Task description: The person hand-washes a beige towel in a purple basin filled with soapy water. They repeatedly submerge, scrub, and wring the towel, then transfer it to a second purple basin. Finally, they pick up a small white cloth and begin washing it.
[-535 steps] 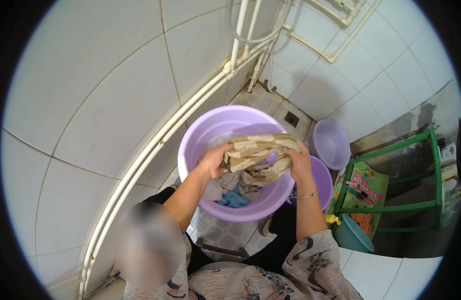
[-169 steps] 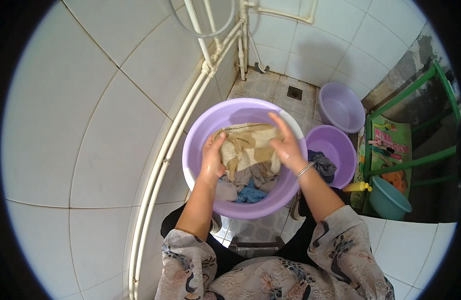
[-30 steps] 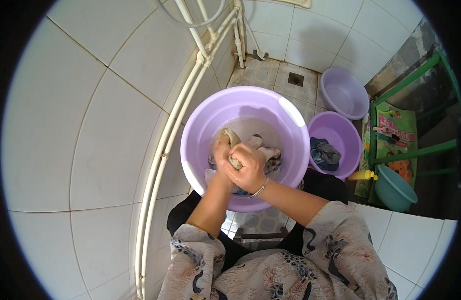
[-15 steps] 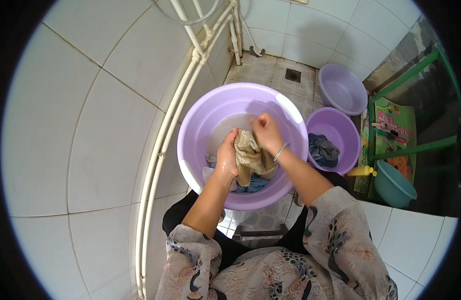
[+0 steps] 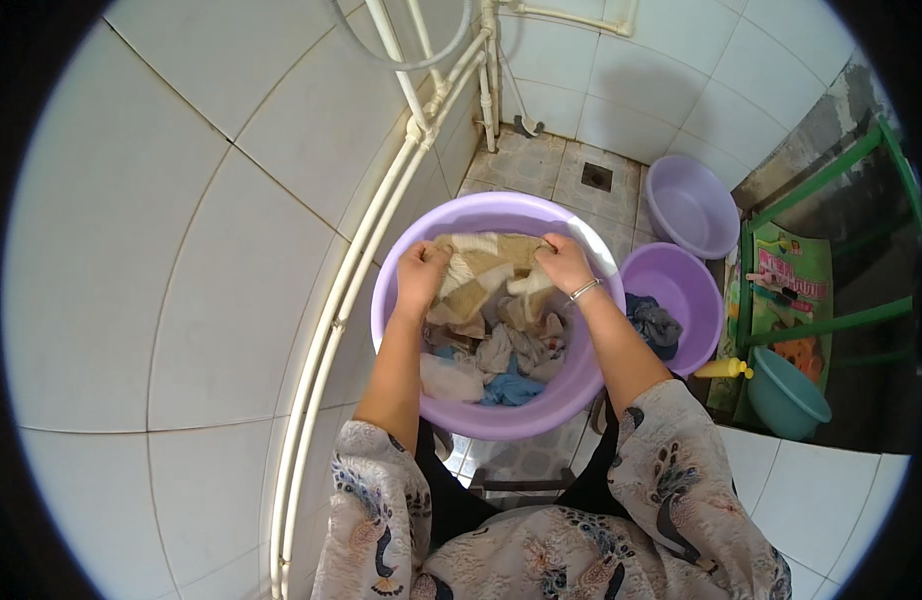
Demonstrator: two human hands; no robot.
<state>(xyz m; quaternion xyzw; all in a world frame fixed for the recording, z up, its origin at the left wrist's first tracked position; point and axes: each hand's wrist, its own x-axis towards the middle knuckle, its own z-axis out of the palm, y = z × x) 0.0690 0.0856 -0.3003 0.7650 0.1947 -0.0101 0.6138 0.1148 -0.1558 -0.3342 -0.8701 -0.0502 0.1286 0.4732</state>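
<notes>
Over a large lilac basin [image 5: 393, 372], a tan and cream patterned cloth [image 5: 492, 247] is stretched between my two hands. My left hand [image 5: 422, 274] is closed on its left upper corner. My right hand [image 5: 564, 264], below a silver bangle, pinches the right upper corner. The cloth's lower part hangs in folds into the basin. Under it lie several wet pieces of laundry, among them a blue cloth [image 5: 513, 386], a white cloth [image 5: 451, 378] and greyish bunched fabric [image 5: 521, 348]. What kind of item the patterned cloth is, I cannot tell.
Right of the basin stands a purple tub [image 5: 697, 318] holding dark grey cloth [image 5: 655, 325]. Behind it leans a pale lilac basin [image 5: 692, 205]. A yellow bottle [image 5: 719, 369], a teal basin [image 5: 789, 395] and a green metal frame [image 5: 831, 322] are further right. White pipes [image 5: 353, 290] run along the left wall.
The patterned cloth was bunched in my left hand, with my right fist beside it. Now my hands are apart and the cloth is spread between them. The view has shifted slightly.
</notes>
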